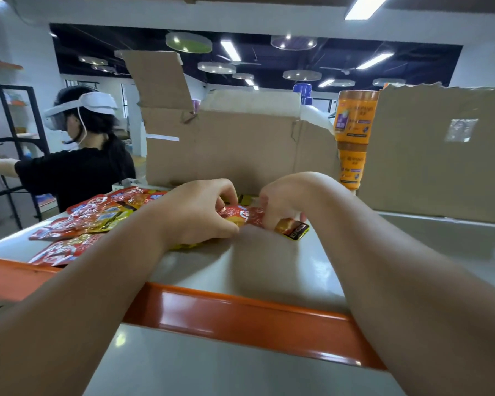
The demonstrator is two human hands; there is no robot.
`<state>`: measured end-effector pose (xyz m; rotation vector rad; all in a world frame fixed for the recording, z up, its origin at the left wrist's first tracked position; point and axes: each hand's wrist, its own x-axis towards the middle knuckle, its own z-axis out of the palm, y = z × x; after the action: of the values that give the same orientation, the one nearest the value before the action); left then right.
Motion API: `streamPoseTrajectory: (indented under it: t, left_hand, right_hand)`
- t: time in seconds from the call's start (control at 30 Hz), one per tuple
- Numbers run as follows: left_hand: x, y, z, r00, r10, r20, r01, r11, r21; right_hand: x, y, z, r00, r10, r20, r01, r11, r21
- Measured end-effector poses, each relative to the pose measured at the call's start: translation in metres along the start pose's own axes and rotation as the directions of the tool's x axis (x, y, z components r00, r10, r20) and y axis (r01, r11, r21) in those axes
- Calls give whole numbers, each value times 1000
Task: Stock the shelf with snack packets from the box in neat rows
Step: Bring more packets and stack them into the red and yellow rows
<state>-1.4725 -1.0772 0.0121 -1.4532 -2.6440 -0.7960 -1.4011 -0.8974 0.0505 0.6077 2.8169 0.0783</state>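
Red snack packet (240, 215) pinched between left hand (195, 215), right hand (282, 202).

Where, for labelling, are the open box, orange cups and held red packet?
open box (226, 150): head view, front wall.
orange cups (355, 118): head view, upper label.
held red packet (236, 214): head view, middle.

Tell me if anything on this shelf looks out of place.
Yes, the red snack packets at the left of the shelf lie overlapping and skewed, not in rows. The cardboard box is torn.
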Motion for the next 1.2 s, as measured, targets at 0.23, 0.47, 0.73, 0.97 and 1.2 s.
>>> streamPoseTrajectory:
  t: [0.23,0.47,0.73,0.97,1.2]
  left_hand:
    - [-1,8,0,999,41,-15,-43,994,-102]
    - [4,49,17,996,77,-52,-85,978,-190]
    - [9,211,92,957,231,-173,-286,839,-462]
    - [4,396,192,897,414,-156,-442,816,-373]
    - [-36,561,288,836,540,-98,-527,740,-418]
  right_hand:
    - [-15,19,-3,1000,12,27,-15,997,80]
    - [-93,83,10,973,11,-229,1,998,56]
    - [-217,227,72,891,228,-392,-85,933,351]
    - [-374,371,137,777,452,-438,-169,820,546]
    - [-521,471,219,663,624,-414,-263,712,652]
